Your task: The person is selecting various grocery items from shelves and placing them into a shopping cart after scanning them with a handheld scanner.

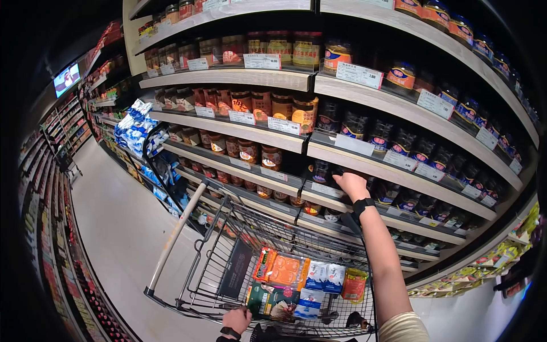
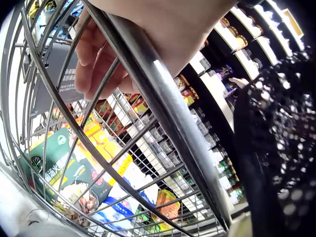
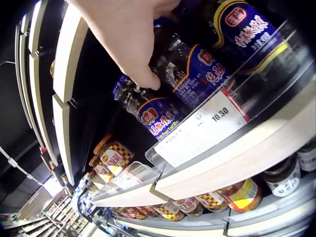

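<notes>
While a blue-labelled jar (image 3: 185, 74) stands upright on the shelf (image 3: 232, 155) just beneath the right hand (image 3: 123, 37), the thumb (image 3: 148, 80) reaches down its side, but the fingers are hidden and I cannot tell their grip.

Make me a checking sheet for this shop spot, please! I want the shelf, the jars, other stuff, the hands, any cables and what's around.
Surface: a shelf with a pale, wood-look front edge and a price tag reading 10.30.
Job's things: dark jars with blue labels in a row behind the tag.
Clutter: a cart holding an orange packet, blue-and-white packs, a green box and a red-and-yellow packet.
Hands: right hand is at the jars, grip unclear; left hand lies over the cart's rail.
Cables: nothing seen.
Surroundings: pale aisle floor, more stocked shelving, a lit screen.
</notes>
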Available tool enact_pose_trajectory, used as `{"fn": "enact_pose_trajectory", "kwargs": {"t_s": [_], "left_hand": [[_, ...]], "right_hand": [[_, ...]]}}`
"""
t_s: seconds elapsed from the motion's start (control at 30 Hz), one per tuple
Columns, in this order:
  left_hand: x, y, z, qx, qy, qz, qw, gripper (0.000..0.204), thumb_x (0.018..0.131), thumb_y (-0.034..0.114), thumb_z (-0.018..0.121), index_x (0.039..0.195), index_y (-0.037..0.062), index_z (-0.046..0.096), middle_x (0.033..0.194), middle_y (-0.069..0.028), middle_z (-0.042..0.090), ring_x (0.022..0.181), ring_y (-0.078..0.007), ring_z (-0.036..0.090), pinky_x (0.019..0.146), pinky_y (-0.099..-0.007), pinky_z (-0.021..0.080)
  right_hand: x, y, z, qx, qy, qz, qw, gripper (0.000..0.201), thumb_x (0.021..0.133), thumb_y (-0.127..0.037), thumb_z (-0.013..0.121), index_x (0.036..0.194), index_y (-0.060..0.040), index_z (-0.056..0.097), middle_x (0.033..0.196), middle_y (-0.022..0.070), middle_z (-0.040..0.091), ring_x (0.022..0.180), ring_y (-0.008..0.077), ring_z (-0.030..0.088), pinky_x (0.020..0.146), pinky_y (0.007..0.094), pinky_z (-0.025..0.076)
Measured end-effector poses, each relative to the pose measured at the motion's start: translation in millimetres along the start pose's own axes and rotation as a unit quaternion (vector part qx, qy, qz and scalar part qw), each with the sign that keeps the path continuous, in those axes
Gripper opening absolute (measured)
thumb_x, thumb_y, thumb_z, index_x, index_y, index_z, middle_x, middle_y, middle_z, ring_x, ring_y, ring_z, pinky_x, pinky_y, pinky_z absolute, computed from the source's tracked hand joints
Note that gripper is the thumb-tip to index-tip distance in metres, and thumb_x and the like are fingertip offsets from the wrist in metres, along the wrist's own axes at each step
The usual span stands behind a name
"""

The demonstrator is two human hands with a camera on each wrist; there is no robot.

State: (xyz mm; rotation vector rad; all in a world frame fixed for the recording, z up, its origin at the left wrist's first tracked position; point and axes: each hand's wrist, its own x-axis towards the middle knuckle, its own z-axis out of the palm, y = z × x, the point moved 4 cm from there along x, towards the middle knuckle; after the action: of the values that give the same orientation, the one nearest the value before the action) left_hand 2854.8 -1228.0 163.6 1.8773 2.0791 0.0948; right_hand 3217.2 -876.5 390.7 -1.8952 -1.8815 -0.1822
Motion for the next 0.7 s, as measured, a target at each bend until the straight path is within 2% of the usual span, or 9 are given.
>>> {"fn": "enact_pose_trajectory", "kwargs": {"t_s": [0.13, 0.17, 0.27, 0.3, 0.4, 0.43, 0.53, 0.57, 0.7], "left_hand": [[12.0, -9.0, 14.4, 0.002, -0.031, 0.018, 0.999, 0.027, 0.080, 0.038, 0.056, 0.080, 0.0144, 0.068, 0.061, -0.0134, 0.062, 0.060, -0.0330, 0.063, 0.054, -0.0435, 0.051], [-3.1, 6.2, -7.7, -0.018, -0.069, 0.011, 0.997, 0.036, 0.086, 0.037, 0.050, 0.080, 0.0042, 0.065, 0.072, -0.0216, 0.063, 0.067, -0.0387, 0.063, 0.058, -0.0479, 0.049], [8.7, -8.9, 12.9, 0.003, -0.062, 0.093, 0.994, 0.024, 0.079, 0.025, 0.055, 0.075, 0.0028, 0.062, 0.066, -0.0211, 0.061, 0.064, -0.0390, 0.062, 0.055, -0.0482, 0.048], [13.6, -20.8, 33.2, -0.019, -0.067, 0.124, 0.990, 0.022, 0.076, 0.024, 0.055, 0.072, 0.0037, 0.061, 0.065, -0.0193, 0.061, 0.064, -0.0382, 0.062, 0.055, -0.0490, 0.048], [18.2, -42.6, 81.6, -0.007, -0.079, 0.086, 0.993, 0.023, 0.077, 0.027, 0.054, 0.073, 0.0058, 0.061, 0.069, -0.0173, 0.063, 0.063, -0.0371, 0.062, 0.052, -0.0473, 0.048], [16.2, -47.6, 100.1, 0.049, -0.034, 0.084, 0.995, 0.023, 0.078, 0.030, 0.053, 0.070, 0.0095, 0.060, 0.069, -0.0132, 0.061, 0.060, -0.0342, 0.060, 0.048, -0.0443, 0.047], [20.2, -98.3, 185.9, 0.144, 0.035, 0.172, 0.974, 0.023, 0.079, 0.033, 0.053, 0.071, 0.0121, 0.059, 0.066, -0.0096, 0.058, 0.058, -0.0310, 0.058, 0.045, -0.0419, 0.045], [12.5, -62.7, 110.5, -0.011, 0.059, 0.225, 0.973, 0.023, 0.080, 0.034, 0.052, 0.076, 0.0119, 0.058, 0.065, -0.0097, 0.056, 0.058, -0.0299, 0.057, 0.044, -0.0429, 0.044], [2.9, -49.9, 87.3, 0.012, -0.010, 0.171, 0.985, 0.024, 0.079, 0.032, 0.052, 0.085, 0.0090, 0.055, 0.066, -0.0130, 0.056, 0.058, -0.0317, 0.058, 0.045, -0.0444, 0.044]], "right_hand": [[10.7, -3.1, 1.2, -0.001, -0.035, 0.007, 0.999, 0.072, 0.074, -0.039, 0.067, 0.132, -0.0042, 0.041, 0.133, 0.0228, 0.042, 0.120, 0.0391, 0.042, 0.097, 0.0425, 0.039], [8.6, -6.7, -5.1, 0.022, -0.059, 0.035, 0.997, 0.071, 0.074, -0.040, 0.068, 0.129, -0.0028, 0.044, 0.129, 0.0242, 0.045, 0.116, 0.0391, 0.046, 0.094, 0.0425, 0.042], [13.5, -13.8, -3.5, -0.003, -0.083, 0.020, 0.996, 0.068, 0.074, -0.042, 0.067, 0.125, -0.0011, 0.047, 0.122, 0.0258, 0.050, 0.110, 0.0393, 0.051, 0.090, 0.0435, 0.045], [11.7, -12.5, 5.8, -0.032, 0.006, -0.032, 0.999, 0.060, 0.073, -0.042, 0.068, 0.114, 0.0008, 0.054, 0.109, 0.0259, 0.057, 0.097, 0.0392, 0.058, 0.080, 0.0434, 0.049], [6.0, -20.7, 4.4, -0.047, -0.078, -0.012, 0.996, 0.053, 0.072, -0.041, 0.069, 0.099, 0.0026, 0.057, 0.097, 0.0243, 0.060, 0.088, 0.0379, 0.061, 0.072, 0.0430, 0.051], [1.4, -24.3, 6.4, -0.054, 0.001, -0.053, 0.997, 0.047, 0.071, -0.039, 0.071, 0.088, 0.0032, 0.057, 0.085, 0.0219, 0.061, 0.078, 0.0368, 0.061, 0.065, 0.0428, 0.052], [-7.8, -34.0, 12.7, -0.103, 0.064, -0.155, 0.980, 0.043, 0.067, -0.030, 0.075, 0.094, -0.0024, 0.056, 0.073, 0.0134, 0.059, 0.066, 0.0314, 0.061, 0.060, 0.0402, 0.051], [-12.0, -41.0, 10.5, -0.126, 0.045, -0.160, 0.978, 0.056, 0.065, -0.026, 0.076, 0.109, -0.0041, 0.049, 0.084, 0.0117, 0.057, 0.074, 0.0285, 0.061, 0.060, 0.0375, 0.051], [-32.6, -41.6, 9.3, -0.140, 0.035, -0.184, 0.972, 0.058, 0.067, -0.020, 0.071, 0.119, -0.0066, 0.047, 0.105, 0.0122, 0.051, 0.090, 0.0254, 0.054, 0.065, 0.0325, 0.052]]}}
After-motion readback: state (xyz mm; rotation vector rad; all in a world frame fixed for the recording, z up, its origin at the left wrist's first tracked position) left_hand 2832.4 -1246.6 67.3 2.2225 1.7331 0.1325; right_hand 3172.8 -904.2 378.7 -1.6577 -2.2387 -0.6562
